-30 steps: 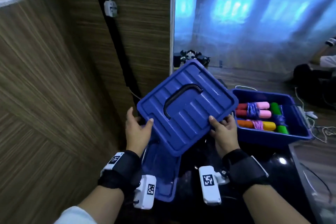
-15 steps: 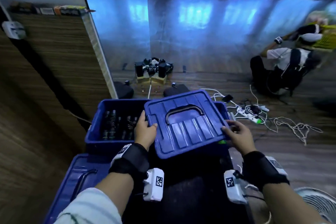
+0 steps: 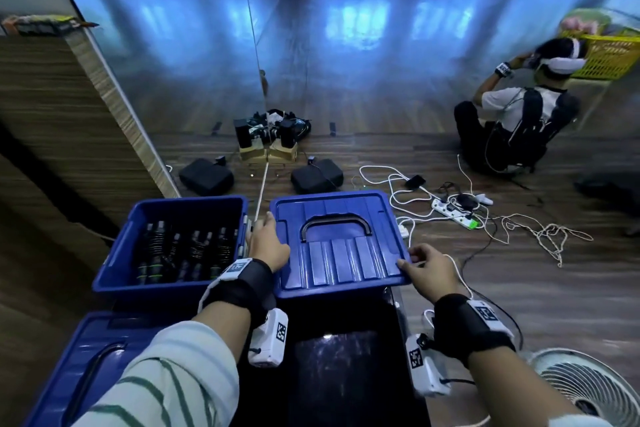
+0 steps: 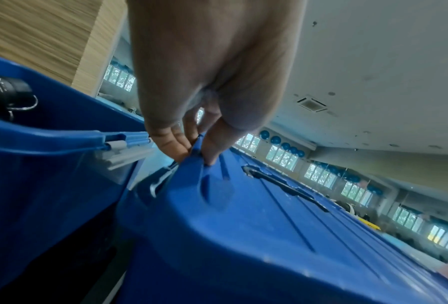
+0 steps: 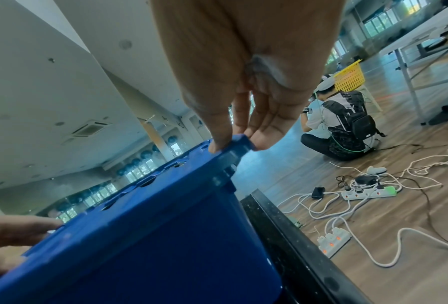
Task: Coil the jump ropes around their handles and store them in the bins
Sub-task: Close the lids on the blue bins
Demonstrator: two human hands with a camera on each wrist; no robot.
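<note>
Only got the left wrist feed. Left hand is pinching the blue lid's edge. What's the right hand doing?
Observer: Right hand pinches the lid at its near right corner, thumb on top.
Operator: Is the other bin covered?
Observer: No. The left bin is open, with coiled black jump ropes inside.
Operator: Where's its lid?
Observer: A second lid lies flat in front of that bin, nearer the person.

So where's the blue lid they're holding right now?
In the head view the blue lid sits centre-right atop a bin, beside the open bin, its edges gripped by left hand and right hand.
</note>
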